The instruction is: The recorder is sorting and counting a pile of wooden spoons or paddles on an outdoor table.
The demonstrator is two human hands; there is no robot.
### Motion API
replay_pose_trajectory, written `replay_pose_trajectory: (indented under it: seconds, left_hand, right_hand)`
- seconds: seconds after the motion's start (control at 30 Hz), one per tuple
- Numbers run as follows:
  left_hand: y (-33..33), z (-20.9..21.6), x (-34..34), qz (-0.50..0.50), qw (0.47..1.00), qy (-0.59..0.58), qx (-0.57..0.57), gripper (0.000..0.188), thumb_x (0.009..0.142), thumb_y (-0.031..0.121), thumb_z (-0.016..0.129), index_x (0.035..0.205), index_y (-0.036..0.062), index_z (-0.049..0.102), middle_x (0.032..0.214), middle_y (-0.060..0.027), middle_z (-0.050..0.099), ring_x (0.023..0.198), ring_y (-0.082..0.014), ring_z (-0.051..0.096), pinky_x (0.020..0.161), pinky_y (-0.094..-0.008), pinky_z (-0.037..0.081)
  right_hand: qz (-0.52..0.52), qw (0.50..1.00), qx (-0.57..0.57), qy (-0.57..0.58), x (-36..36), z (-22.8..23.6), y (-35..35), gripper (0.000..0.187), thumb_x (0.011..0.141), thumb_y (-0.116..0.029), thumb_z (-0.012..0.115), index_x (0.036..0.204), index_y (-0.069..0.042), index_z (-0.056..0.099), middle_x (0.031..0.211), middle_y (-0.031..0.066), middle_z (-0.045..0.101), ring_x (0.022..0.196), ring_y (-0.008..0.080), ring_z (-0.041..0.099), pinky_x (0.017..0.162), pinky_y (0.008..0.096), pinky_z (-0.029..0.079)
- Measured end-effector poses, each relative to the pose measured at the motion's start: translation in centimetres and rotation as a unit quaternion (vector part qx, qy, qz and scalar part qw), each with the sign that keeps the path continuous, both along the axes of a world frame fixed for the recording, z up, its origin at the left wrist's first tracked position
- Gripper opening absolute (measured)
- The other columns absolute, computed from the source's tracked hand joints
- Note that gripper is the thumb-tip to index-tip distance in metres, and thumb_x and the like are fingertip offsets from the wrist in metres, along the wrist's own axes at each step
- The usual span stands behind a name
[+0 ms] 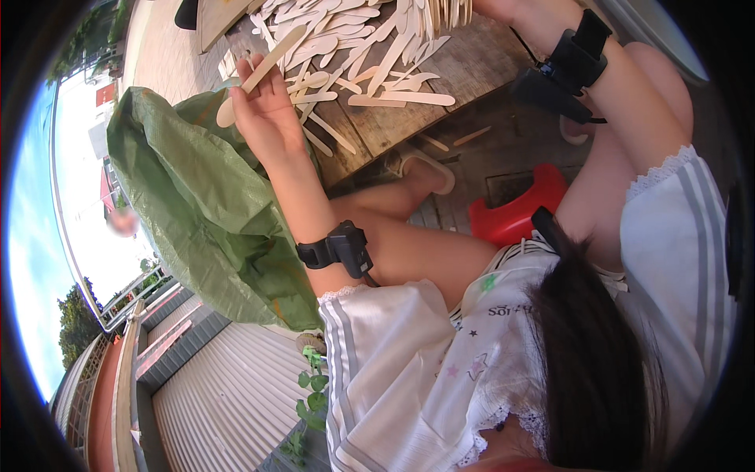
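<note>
My left hand [271, 114], palm up and fingers curled, holds a flat pale wooden knife [275, 59] slantwise at the table's left edge. It hangs over the rim of a green woven plastic sack [189, 173]. A heap of similar flat wooden cutlery pieces [338, 39] spreads across the table to the right of this hand. At the top edge of the view my right hand [515, 9] is partly cut off, beside a cluster of upright wooden pieces [440, 17]. Its fingertips are out of sight, so its grip cannot be made out.
The weathered plank table [370, 130] has loose pieces near its front edge. A few more pieces [472, 135] lie on the ground below. Beneath my legs is a red plastic stool [519, 208]. A person [123, 223] is in the far left background. A leafy plant [314, 385] grows beside the sack.
</note>
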State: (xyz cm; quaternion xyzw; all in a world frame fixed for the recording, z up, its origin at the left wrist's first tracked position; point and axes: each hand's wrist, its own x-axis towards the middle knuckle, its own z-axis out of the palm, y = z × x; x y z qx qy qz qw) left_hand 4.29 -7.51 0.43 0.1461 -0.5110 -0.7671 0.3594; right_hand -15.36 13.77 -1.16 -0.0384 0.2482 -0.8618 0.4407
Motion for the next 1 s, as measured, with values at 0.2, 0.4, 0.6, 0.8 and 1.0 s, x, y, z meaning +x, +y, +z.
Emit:
replay_pose_trajectory:
  seconds: [0.2,0.4,0.6,0.8,1.0]
  left_hand:
    - [-2.6,-1.2,-0.6,0.081,0.979,-0.179,-0.054,0.013,0.097,0.016,0.048,0.096,0.0034,0.049,0.073,-0.0008,0.043,0.061,-0.0137,0.041,0.055,-0.0303,0.037]
    - [-2.9,-3.4,-3.2,0.105,0.634,-0.463,-0.61,0.019,0.079,0.007,0.059,0.098,0.0054,0.063,0.079,-0.0087,0.053,0.07,-0.0236,0.053,0.065,-0.0377,0.046]
    - [-5.9,-6.4,-3.8,0.123,0.485,-0.463,-0.731,0.026,0.073,0.015,0.073,0.095,0.0064,0.063,0.091,-0.0153,0.057,0.088,-0.0368,0.057,0.073,-0.0463,0.046]
    - [-5.4,-6.7,-4.3,0.077,0.493,-0.496,-0.711,0.025,0.077,0.022,0.071,0.093,0.0058,0.059,0.092,-0.0144,0.056,0.09,-0.0362,0.056,0.074,-0.0483,0.044]
    - [-6.2,-5.0,-3.7,0.156,0.471,-0.528,-0.69,0.026,0.089,0.027,0.058,0.1,0.0044,0.052,0.092,-0.0159,0.06,0.09,-0.0369,0.056,0.074,-0.0493,0.043]
  right_hand:
    - [-0.002,1.0,-0.028,0.005,0.0,0.3,1.6,0.015,0.082,-0.009,0.067,0.094,-0.002,0.062,0.081,0.0087,0.067,0.073,0.0164,0.066,0.069,0.0313,0.058]
    - [-0.011,0.999,0.037,-0.004,0.1,0.2,5.3,0.016,0.083,-0.007,0.065,0.098,0.0,0.061,0.081,0.0094,0.067,0.073,0.0168,0.066,0.07,0.0313,0.059]
    - [-0.002,0.996,0.086,-0.002,-0.8,-1.4,8.1,0.02,0.084,-0.007,0.064,0.102,0.002,0.062,0.081,0.0094,0.066,0.071,0.0164,0.066,0.068,0.0285,0.058]
    - [-0.016,0.997,0.069,0.015,-1.2,-1.3,8.6,0.022,0.083,-0.008,0.066,0.102,0.004,0.061,0.082,0.0094,0.066,0.071,0.016,0.066,0.066,0.0281,0.058]
    - [0.006,0.999,0.04,-0.022,-0.5,-0.7,7.8,0.022,0.083,-0.006,0.065,0.103,0.003,0.059,0.085,0.0097,0.067,0.073,0.0167,0.067,0.067,0.0289,0.058]
